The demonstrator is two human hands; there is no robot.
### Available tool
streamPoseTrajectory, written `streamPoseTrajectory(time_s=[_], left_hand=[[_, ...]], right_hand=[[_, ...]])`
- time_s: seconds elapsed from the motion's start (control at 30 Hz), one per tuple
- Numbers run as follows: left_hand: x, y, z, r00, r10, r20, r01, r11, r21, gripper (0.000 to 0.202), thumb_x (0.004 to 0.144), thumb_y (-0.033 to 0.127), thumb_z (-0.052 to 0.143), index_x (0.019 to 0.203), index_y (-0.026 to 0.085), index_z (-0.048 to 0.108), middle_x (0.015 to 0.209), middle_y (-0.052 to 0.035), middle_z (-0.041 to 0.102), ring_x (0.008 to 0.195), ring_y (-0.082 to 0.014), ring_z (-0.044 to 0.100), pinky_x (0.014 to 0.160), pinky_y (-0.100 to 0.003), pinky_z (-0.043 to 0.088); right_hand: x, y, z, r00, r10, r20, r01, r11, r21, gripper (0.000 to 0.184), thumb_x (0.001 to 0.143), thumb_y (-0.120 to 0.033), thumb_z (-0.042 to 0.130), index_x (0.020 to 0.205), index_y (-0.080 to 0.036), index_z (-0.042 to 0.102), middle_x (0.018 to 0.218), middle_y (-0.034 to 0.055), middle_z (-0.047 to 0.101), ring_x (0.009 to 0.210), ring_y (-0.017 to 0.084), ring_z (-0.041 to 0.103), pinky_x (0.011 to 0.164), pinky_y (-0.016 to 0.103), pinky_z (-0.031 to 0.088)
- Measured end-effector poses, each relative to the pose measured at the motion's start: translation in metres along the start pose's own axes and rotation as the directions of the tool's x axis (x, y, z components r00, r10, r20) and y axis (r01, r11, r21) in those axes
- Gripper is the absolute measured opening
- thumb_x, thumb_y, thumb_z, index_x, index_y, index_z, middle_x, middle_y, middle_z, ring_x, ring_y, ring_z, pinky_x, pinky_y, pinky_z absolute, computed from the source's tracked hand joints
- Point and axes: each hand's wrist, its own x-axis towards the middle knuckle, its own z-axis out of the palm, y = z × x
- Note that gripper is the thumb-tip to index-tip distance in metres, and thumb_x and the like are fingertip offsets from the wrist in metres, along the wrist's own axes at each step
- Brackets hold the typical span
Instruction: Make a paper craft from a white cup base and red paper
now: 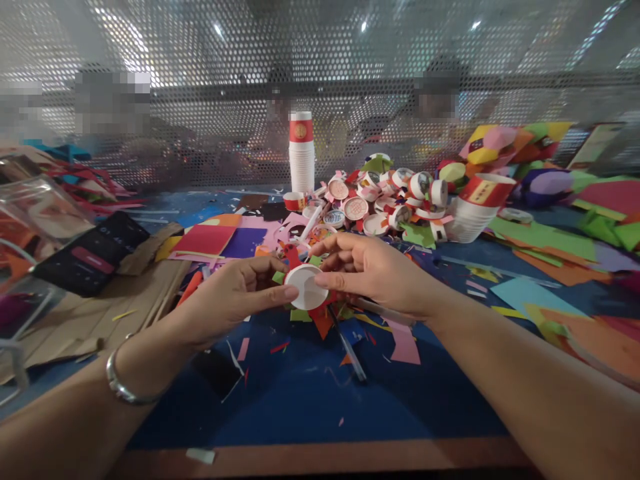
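Between my two hands is a round white paper cup bottom [305, 297], its pale flat face turned towards me. My left hand [247, 287] pinches its left edge between thumb and fingers. On the opposite edge, my right hand [367, 270] grips it with the thumb in front and the fingers curled behind. A red paper cutout [291, 254] shows just above the disc; whether it is attached I cannot tell. Below the hands, a pen-like stick [354, 353] lies among colored paper scraps on the blue tabletop [310, 407].
Behind my hands lies a heap of cut cup bottoms [356, 208], with a tall cup stack [302, 163] at its left and a tilted stack [473, 217] at its right. Colored paper sheets [207, 239] and cardboard [145, 293] lie left. People sit beyond the perforated screen [210, 127].
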Motion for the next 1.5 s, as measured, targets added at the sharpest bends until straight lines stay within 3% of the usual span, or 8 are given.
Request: streamPoseTrajectory(time_s=[0.2,0.5,0.77,0.97,1.3,1.5], left_hand=[[0.000,-0.004,-0.004,0.998,-0.030,-0.051,0.031,0.999,0.021,0.022,0.083,0.038,0.083,0.087,0.019,0.073,0.080,0.0020,0.065,0.071,-0.0079,0.057,0.061,-0.017,0.045],[0.002,-0.007,-0.008,0.985,-0.061,-0.164,0.020,0.971,-0.237,0.027,0.077,0.031,0.090,0.096,0.017,0.076,0.095,-0.0025,0.074,0.082,-0.0121,0.071,0.075,-0.020,0.060],[0.001,-0.006,-0.004,0.973,-0.077,-0.218,0.006,0.950,-0.313,0.032,0.076,0.023,0.091,0.104,0.015,0.077,0.102,-0.0055,0.076,0.087,-0.0145,0.073,0.077,-0.021,0.064],[0.002,-0.008,-0.004,0.973,-0.101,-0.209,0.031,0.948,-0.317,0.031,0.073,0.023,0.093,0.098,0.015,0.077,0.099,-0.0044,0.076,0.086,-0.0148,0.074,0.077,-0.022,0.064],[0.003,-0.005,-0.003,0.978,-0.095,-0.187,0.029,0.943,-0.331,0.025,0.076,0.027,0.091,0.095,0.016,0.078,0.093,-0.0051,0.078,0.079,-0.0147,0.073,0.074,-0.022,0.062],[0.002,-0.005,-0.005,0.973,-0.092,-0.210,0.023,0.951,-0.310,0.023,0.076,0.028,0.091,0.090,0.016,0.078,0.089,-0.0041,0.078,0.074,-0.0123,0.072,0.070,-0.019,0.059]], right_hand=[[-0.002,-0.009,0.000,0.997,-0.050,-0.056,0.046,0.997,-0.058,0.038,0.086,-0.042,0.081,0.113,-0.018,0.067,0.097,0.0042,0.069,0.087,0.016,0.065,0.070,0.028,0.053],[-0.002,-0.012,-0.001,0.982,-0.098,-0.162,0.065,0.978,-0.199,0.034,0.091,-0.047,0.074,0.107,-0.017,0.071,0.097,0.0069,0.073,0.074,0.014,0.062,0.060,0.029,0.049],[-0.002,-0.009,0.002,0.998,-0.001,-0.068,-0.010,0.987,-0.161,0.028,0.091,-0.044,0.073,0.102,-0.018,0.071,0.094,0.0055,0.074,0.071,0.014,0.063,0.060,0.029,0.048],[-0.001,-0.006,0.004,0.999,0.019,-0.026,-0.022,0.988,-0.150,0.016,0.092,-0.032,0.069,0.086,-0.018,0.068,0.077,-0.0006,0.065,0.063,0.011,0.058,0.059,0.028,0.045],[-0.003,-0.007,0.005,0.998,0.069,0.002,-0.069,0.992,-0.105,0.018,0.092,-0.034,0.071,0.081,-0.020,0.065,0.067,-0.0039,0.057,0.056,0.010,0.054,0.052,0.026,0.041],[-0.004,-0.006,0.005,0.997,0.072,0.018,-0.069,0.991,-0.118,0.018,0.093,-0.033,0.069,0.080,-0.021,0.063,0.069,-0.0030,0.058,0.059,0.012,0.057,0.054,0.027,0.044]])
